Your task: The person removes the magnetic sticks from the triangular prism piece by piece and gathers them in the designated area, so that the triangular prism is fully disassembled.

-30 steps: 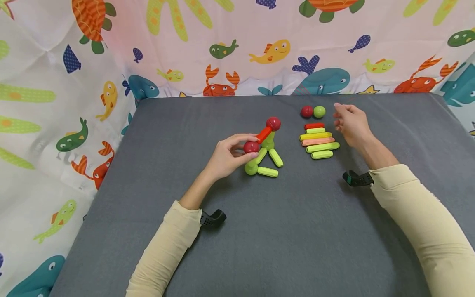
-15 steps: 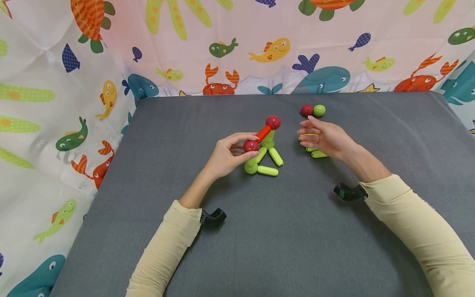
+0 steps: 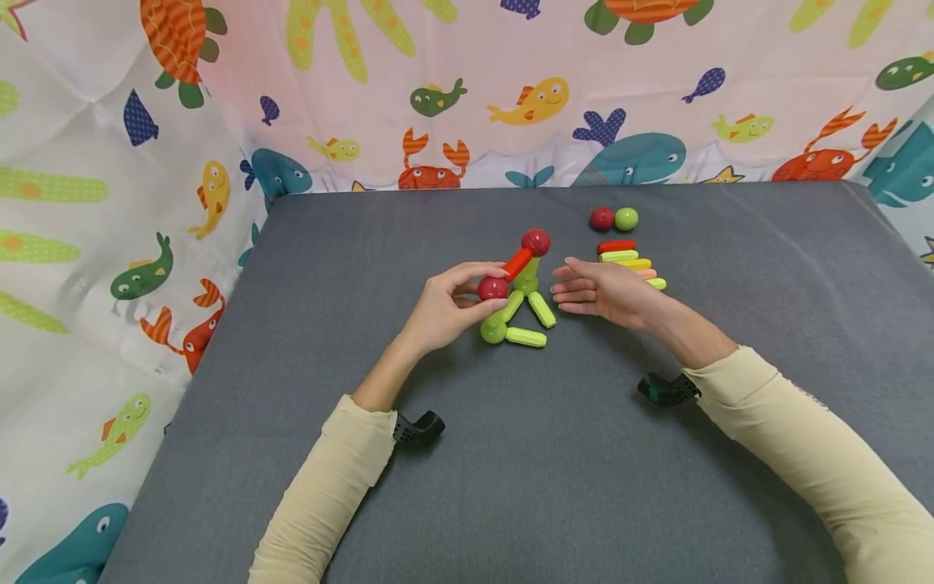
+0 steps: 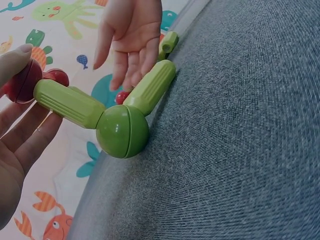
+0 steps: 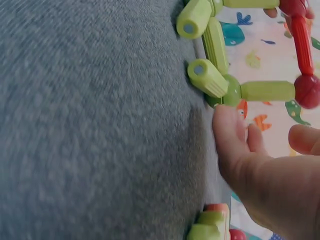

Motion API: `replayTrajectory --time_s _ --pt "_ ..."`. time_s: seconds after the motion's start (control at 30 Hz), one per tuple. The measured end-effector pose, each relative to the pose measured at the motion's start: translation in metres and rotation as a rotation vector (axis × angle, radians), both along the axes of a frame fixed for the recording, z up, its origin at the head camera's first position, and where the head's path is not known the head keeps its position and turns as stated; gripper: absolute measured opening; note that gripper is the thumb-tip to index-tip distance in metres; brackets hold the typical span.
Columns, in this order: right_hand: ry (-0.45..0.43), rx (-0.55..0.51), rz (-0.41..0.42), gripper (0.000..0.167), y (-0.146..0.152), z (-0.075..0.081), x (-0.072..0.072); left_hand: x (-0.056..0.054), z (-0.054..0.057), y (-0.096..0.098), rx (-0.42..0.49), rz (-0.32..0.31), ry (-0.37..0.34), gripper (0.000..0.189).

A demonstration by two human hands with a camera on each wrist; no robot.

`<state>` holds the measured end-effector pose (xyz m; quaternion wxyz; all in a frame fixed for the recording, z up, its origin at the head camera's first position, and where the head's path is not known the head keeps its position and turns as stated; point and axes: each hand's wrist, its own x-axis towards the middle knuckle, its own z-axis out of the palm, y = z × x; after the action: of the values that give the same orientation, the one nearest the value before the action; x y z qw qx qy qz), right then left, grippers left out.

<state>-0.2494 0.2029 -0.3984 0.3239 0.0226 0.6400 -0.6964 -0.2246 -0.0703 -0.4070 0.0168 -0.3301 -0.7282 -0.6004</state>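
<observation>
My left hand [image 3: 456,307] pinches a red ball [image 3: 493,289] between thumb and fingers. That ball tops one upright of a magnetic stick-and-ball frame. A red stick [image 3: 518,264] links it to a second red ball [image 3: 536,242]. Below are green uprights, a near green ball [image 3: 493,329] and a far green ball [image 3: 524,281]. Two light-green sticks, one nearer [image 3: 526,337] and one farther [image 3: 542,310], lie joined to these balls with their other ends free. My right hand [image 3: 609,292], fingers straight and holding nothing, hovers just right of the frame, a small gap away in the head view.
A row of loose sticks [image 3: 617,246] in red, green, yellow and pink lies right, partly behind my right hand. Beyond it sit a loose red ball [image 3: 601,218] and a green ball [image 3: 626,219]. Grey cloth [image 3: 511,470] covers the table; a printed curtain [image 3: 350,97] hangs behind.
My right hand has moved left from beside the loose sticks, across them, to the frame's right side, its fingers straightening. My left hand and the frame have stayed in place.
</observation>
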Motion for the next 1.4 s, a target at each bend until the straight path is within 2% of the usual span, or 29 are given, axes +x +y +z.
replayTrajectory --time_s 0.3,0.43,0.53,0.67,0.83,1.1,1.27,1.4 --pt "-0.072 0.150 0.129 0.060 -0.012 0.003 -0.002 0.000 0.000 -0.001 0.016 -0.003 0.019 0.035" --pt "-0.044 0.238 0.159 0.054 -0.018 0.004 -0.003 0.000 0.000 -0.001 0.009 -0.002 0.012 0.035" --pt "0.014 0.340 0.188 0.053 -0.024 0.006 -0.003 0.000 0.000 -0.001 0.008 -0.001 0.008 0.034" --pt "0.053 0.424 0.183 0.051 -0.031 0.008 -0.003 0.000 0.001 -0.001 0.014 0.000 0.014 0.034" --pt "-0.016 0.368 0.125 0.048 -0.030 0.010 -0.004 0.000 0.002 -0.001 0.006 0.000 0.015 0.034" --pt "-0.138 0.258 0.094 0.055 -0.035 0.012 -0.005 -0.001 0.000 -0.003 0.006 0.004 -0.006 0.034" --pt "-0.185 0.216 0.088 0.056 -0.034 0.010 -0.005 -0.001 0.000 -0.002 0.010 -0.001 -0.013 0.034" --pt "-0.175 0.177 0.071 0.054 -0.035 0.006 -0.004 -0.001 -0.001 -0.002 0.017 0.001 -0.023 0.034"
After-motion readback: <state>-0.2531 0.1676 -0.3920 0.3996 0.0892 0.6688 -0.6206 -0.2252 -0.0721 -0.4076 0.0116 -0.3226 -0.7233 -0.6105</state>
